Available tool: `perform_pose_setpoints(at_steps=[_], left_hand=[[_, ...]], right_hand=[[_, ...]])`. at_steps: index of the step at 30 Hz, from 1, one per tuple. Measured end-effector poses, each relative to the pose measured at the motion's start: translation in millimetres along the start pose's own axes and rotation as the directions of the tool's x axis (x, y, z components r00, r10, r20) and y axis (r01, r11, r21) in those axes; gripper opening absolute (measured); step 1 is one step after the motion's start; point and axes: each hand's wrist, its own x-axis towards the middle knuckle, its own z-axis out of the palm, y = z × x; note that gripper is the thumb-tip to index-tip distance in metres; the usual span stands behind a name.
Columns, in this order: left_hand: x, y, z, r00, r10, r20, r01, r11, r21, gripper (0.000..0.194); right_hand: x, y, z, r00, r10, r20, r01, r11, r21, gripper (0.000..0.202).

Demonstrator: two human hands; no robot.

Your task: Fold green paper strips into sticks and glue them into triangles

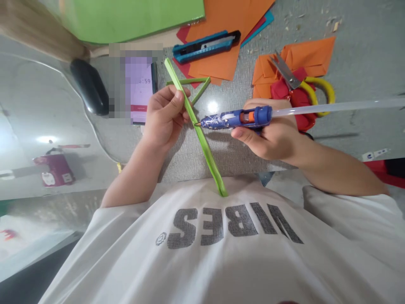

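My left hand [169, 112] pinches a long folded green paper strip [207, 154] near its upper part; the strip slants down to my shirt. In my right hand [272, 133] is a blue glue gun [237, 118], with a clear glue stick [335, 106] running out of its back to the right. The gun's nozzle tip meets the strip just below my left fingers. Behind the strip, a bent green paper piece [201, 90] lies on the table, partly hidden by my left hand.
A blue cutter [205, 45] rests on orange paper [218, 63]. Yellow-handled scissors [325, 90] lie over folded orange and red paper at right. Left are a phone [139, 90], a black case [89, 86], a cable and a purple item [57, 169]. Green sheets [136, 17] lie at the top.
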Motion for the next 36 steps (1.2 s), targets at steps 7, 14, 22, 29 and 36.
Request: perform_pose_setpoints(at_steps=[7, 14, 22, 29, 36], left_hand=[[1, 0, -3.2, 1.000, -0.014, 0.023, 0.015, 0.999, -0.035, 0.024], [2, 0, -6.1, 1.000, -0.016, 0.010, 0.017, 0.998, -0.061, 0.024], [15, -16, -22.4, 0.965, 0.202, 0.167, -0.189, 0.978, -0.093, 0.025], [20, -17, -22.7, 0.962, 0.248, 0.118, -0.237, 0.966, -0.100, 0.028], [14, -5, -10.9, 0.979, 0.199, 0.049, -0.193, 0.976, -0.104, 0.036]], right_hand=[[-3, -3, -1, 0.997, -0.072, -0.023, 0.071, 0.996, -0.059, 0.078], [-7, -2, 0, 0.998, -0.070, 0.003, 0.070, 0.997, -0.025, 0.073], [-14, -3, -3, 0.991, -0.134, 0.013, 0.134, 0.979, -0.152, 0.075], [-16, -5, -5, 0.966, -0.251, 0.054, 0.257, 0.954, -0.155, 0.066], [-14, -6, -10, 0.958, -0.258, 0.122, 0.261, 0.965, -0.014, 0.056]])
